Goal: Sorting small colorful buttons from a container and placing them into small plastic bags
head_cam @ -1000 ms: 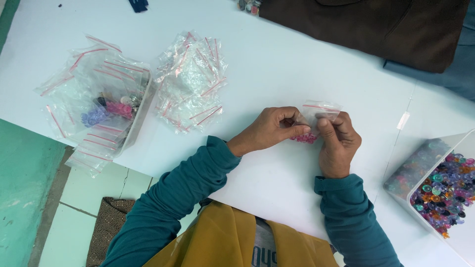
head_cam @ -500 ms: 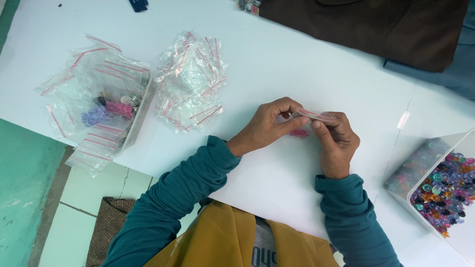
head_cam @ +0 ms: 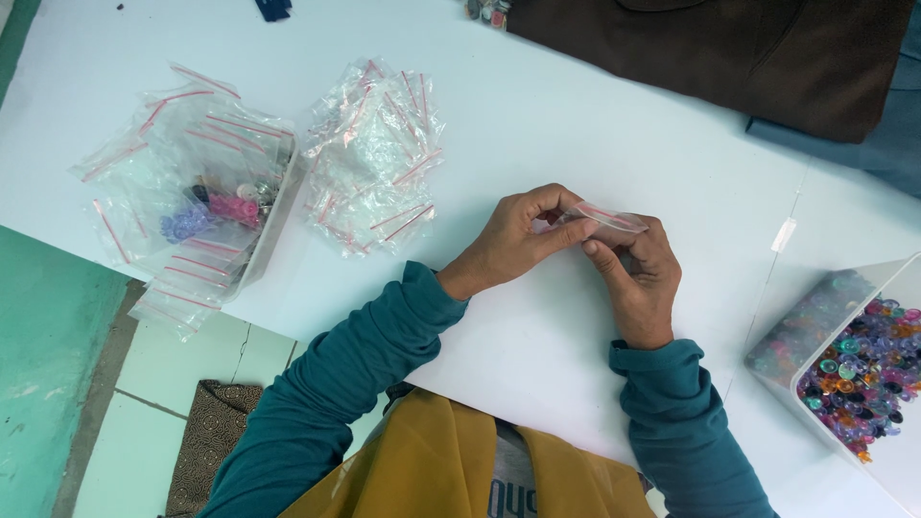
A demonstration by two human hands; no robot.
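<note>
Both my hands meet over the middle of the white table (head_cam: 595, 105). Between them is a small clear zip bag (head_cam: 606, 217) with a red seal strip. My left hand (head_cam: 518, 238) pinches its left end with thumb and forefinger. My right hand (head_cam: 638, 273) grips its right end, fingers curled around it. What is inside the bag is hidden by my fingers. Teal sleeves cover both forearms.
A loose heap of clear zip bags (head_cam: 374, 158) lies left of my hands. Further left a clear tray (head_cam: 273, 225) holds more bags plus pink and purple pieces. A clear box of mixed coloured beads (head_cam: 859, 369) stands at the right edge. Dark cloth (head_cam: 748, 48) lies at the back.
My hands have drawn closer over the bag and raised it slightly. The pink contents seen under my fingers a second ago are now hidden.
</note>
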